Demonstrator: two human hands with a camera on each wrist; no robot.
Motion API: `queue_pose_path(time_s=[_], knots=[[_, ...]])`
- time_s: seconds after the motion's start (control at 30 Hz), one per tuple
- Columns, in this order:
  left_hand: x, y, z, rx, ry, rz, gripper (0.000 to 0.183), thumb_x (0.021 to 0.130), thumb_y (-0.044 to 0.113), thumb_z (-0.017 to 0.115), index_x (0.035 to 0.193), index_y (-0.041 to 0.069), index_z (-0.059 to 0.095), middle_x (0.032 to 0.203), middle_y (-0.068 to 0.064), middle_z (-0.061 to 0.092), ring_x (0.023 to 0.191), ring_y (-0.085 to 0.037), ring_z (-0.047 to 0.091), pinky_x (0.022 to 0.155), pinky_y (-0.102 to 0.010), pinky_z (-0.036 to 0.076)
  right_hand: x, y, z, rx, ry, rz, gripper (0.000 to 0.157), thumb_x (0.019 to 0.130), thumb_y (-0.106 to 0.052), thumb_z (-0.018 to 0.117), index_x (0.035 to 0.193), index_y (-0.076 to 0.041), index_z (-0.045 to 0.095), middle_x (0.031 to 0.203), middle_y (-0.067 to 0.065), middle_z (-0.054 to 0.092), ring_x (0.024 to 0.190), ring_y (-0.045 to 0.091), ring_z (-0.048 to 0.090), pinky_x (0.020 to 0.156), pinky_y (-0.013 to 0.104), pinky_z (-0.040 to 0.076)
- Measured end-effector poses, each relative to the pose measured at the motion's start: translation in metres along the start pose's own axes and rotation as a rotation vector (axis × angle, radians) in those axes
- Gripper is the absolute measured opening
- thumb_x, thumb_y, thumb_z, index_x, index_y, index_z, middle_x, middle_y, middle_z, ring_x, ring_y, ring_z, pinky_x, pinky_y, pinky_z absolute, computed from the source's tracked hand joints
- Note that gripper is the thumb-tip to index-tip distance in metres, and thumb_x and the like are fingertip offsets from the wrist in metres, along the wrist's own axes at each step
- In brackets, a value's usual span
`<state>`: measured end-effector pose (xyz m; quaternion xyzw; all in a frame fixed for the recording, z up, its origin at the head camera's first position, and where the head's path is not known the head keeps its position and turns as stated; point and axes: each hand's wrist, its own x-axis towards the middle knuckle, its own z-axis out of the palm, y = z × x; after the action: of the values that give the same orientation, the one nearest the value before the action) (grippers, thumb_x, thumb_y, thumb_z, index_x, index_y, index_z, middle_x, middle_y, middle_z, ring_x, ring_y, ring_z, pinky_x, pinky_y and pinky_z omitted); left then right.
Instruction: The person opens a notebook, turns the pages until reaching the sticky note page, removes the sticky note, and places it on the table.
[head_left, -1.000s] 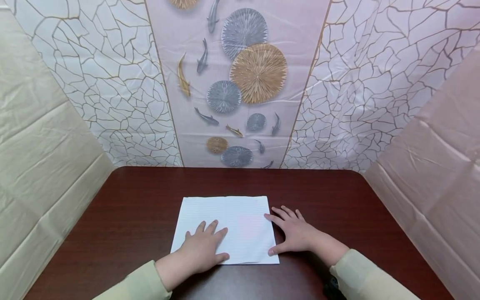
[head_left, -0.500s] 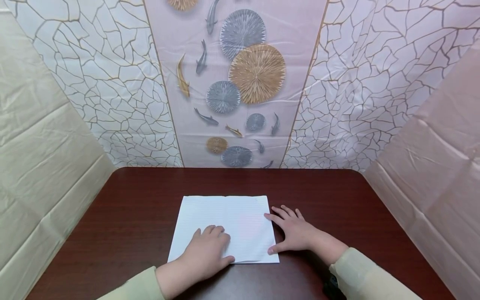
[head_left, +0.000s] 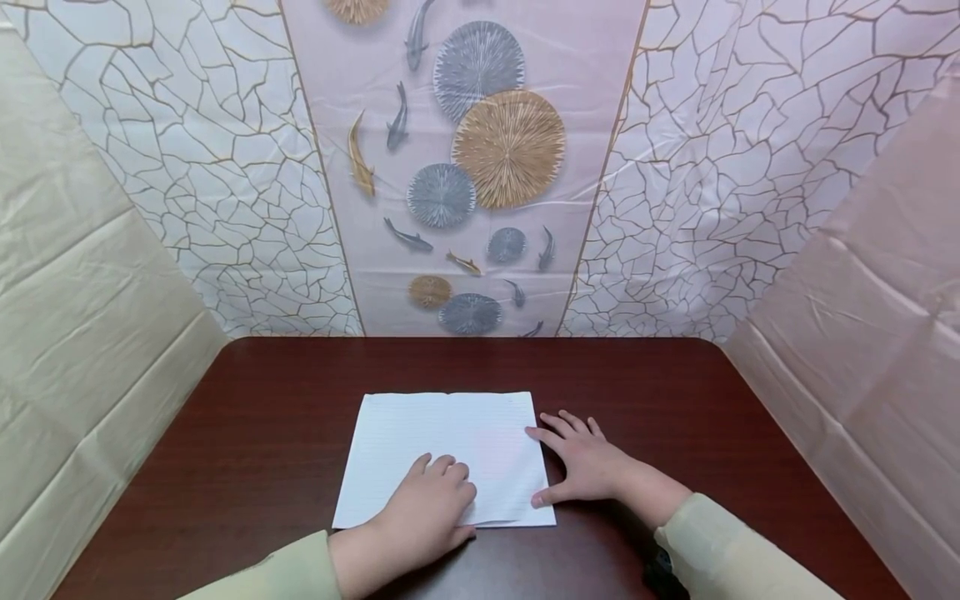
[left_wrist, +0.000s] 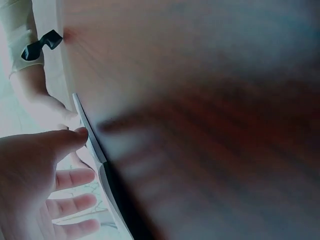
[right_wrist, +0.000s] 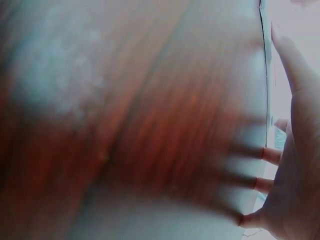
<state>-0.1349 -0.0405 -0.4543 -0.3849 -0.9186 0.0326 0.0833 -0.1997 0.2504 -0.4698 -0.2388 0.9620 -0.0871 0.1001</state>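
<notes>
Open notebook flat on the dark surface, squarely ahead of the person, spine running away, wider span apparently left to right, though foreshortening leaves that uncertain. Key relation, as I judge it: the near edge, with the left hand across it just left of the fold, thumb at the edge, fingers above the paper. Left is the nearer to the middle; the notebook reaches forward and to both sides from it. Fingers softly bent, apart from the thumb, no grasp visible; whether any tip presses the page, cannot tell. Right hand at the right margin, fingers spread, nothing gripped; thumb and index meet the page's outer border, remaining fingers beyond it. Pages: white, faintly ruled, small notch at the far end of the fold, pinkish cast on the right leaf, near border there slightly lifted. Thin, soft-looking; no writing legible.
</notes>
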Motion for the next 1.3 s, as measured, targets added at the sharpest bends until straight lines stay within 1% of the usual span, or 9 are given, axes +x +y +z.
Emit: queue_pose_path(time_s=[0.17,0.43,0.63,0.77,0.9,1.03,1.17,1.3], knots=[[0.0023,-0.0001,0.0031,0.027,0.011,0.015,0.037,0.083,0.055,0.072,0.09,0.02,0.065,0.108,-0.001,0.061,0.111,-0.025,0.057,0.097,-0.051,0.045,0.0012,0.0001,0.0014,-0.006,0.001,0.007,0.11,0.064,-0.09,0.058,0.153,-0.03,0.037,0.16,0.007,0.029,0.147,0.04,0.019,0.109,0.071,0.017],[0.0035,0.0,0.0013,0.032,0.021,0.04,0.03,0.084,0.051,0.072,0.089,0.021,0.068,0.108,0.0,0.062,0.112,-0.024,0.057,0.098,-0.05,0.045,0.0021,0.0012,0.0025,-0.028,0.003,0.017,0.112,0.062,-0.093,0.056,0.153,-0.031,0.036,0.16,0.006,0.028,0.147,0.038,0.02,0.109,0.071,0.018],[0.004,0.0037,0.0006,0.016,0.06,0.058,0.017,0.087,0.038,0.072,0.084,0.022,0.069,0.105,0.001,0.063,0.11,-0.024,0.059,0.097,-0.051,0.047,0.0017,0.0024,0.0033,-0.027,0.002,0.008,0.111,0.063,-0.093,0.054,0.154,-0.031,0.036,0.16,0.006,0.029,0.147,0.038,0.02,0.109,0.071,0.019],[0.0045,0.0065,0.0026,0.029,0.086,0.061,0.012,0.088,0.029,0.069,0.08,0.02,0.07,0.101,0.002,0.064,0.108,-0.022,0.06,0.097,-0.05,0.047,0.0012,0.0026,0.0033,-0.027,0.002,-0.004,0.111,0.064,-0.093,0.053,0.155,-0.03,0.035,0.16,0.006,0.028,0.147,0.039,0.02,0.109,0.071,0.019],[0.0045,0.008,0.0022,0.046,0.084,0.053,0.01,0.088,0.026,0.068,0.082,0.019,0.071,0.101,0.002,0.065,0.108,-0.021,0.06,0.098,-0.049,0.047,0.0009,0.0016,0.0028,-0.026,0.003,-0.001,0.116,0.064,-0.093,0.053,0.157,-0.027,0.03,0.16,0.006,0.028,0.147,0.039,0.021,0.109,0.07,0.019],[0.0037,0.0085,-0.001,0.057,0.066,0.041,0.011,0.089,0.027,0.068,0.087,0.017,0.073,0.104,0.001,0.065,0.11,-0.021,0.06,0.099,-0.048,0.047,0.0008,0.0011,0.0014,-0.028,0.013,0.005,0.122,0.063,-0.094,0.053,0.158,-0.023,0.025,0.16,0.005,0.029,0.147,0.038,0.022,0.109,0.07,0.019],[0.0022,0.0082,-0.0022,0.077,0.089,0.039,0.011,0.088,0.027,0.068,0.086,0.016,0.072,0.102,0.001,0.065,0.109,-0.022,0.06,0.098,-0.047,0.047,0.0007,0.0022,-0.0004,-0.023,0.014,0.001,0.126,0.062,-0.094,0.054,0.159,-0.019,0.024,0.16,0.005,0.03,0.147,0.037,0.022,0.11,0.07,0.02],[0.001,0.0076,-0.0019,0.075,0.117,0.034,0.01,0.086,0.025,0.068,0.085,0.016,0.071,0.101,0.0,0.065,0.108,-0.022,0.06,0.098,-0.048,0.047,0.0008,0.0046,-0.0005,-0.029,0.009,0.005,0.129,0.062,-0.094,0.054,0.159,-0.015,0.023,0.16,0.006,0.03,0.147,0.036,0.022,0.111,0.068,0.02]])
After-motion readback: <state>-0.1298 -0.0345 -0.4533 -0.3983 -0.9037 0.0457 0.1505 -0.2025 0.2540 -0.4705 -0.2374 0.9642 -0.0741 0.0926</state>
